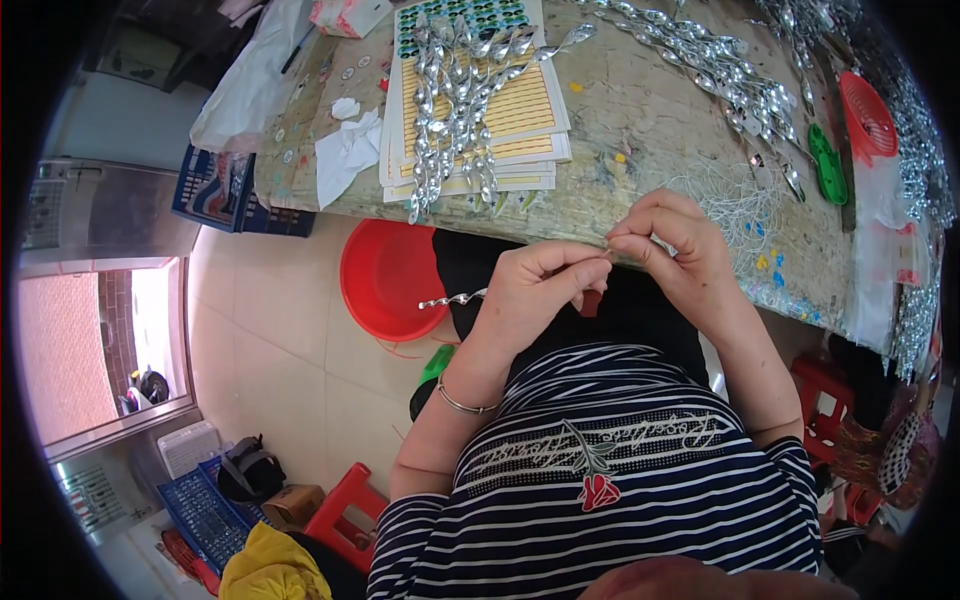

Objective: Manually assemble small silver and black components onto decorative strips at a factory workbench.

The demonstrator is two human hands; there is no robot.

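Head view: left hand fingers clamped silver strip, tail toward 9 o'clock; right hand fingers together, contents unclear; needed steady pinch.

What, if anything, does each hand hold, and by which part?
The left hand holds a twisted silver strip, gripped part hidden; whether the right hand pinches anything cannot be told.

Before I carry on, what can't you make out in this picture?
All in the head view:
Anything pinched in the right hand: too small to tell.
Other end of the silver strip: hidden by the left hand.
Red basin's right side: hidden by black clothing.
Far ends of the silver bundle: cut off by the upper edge.
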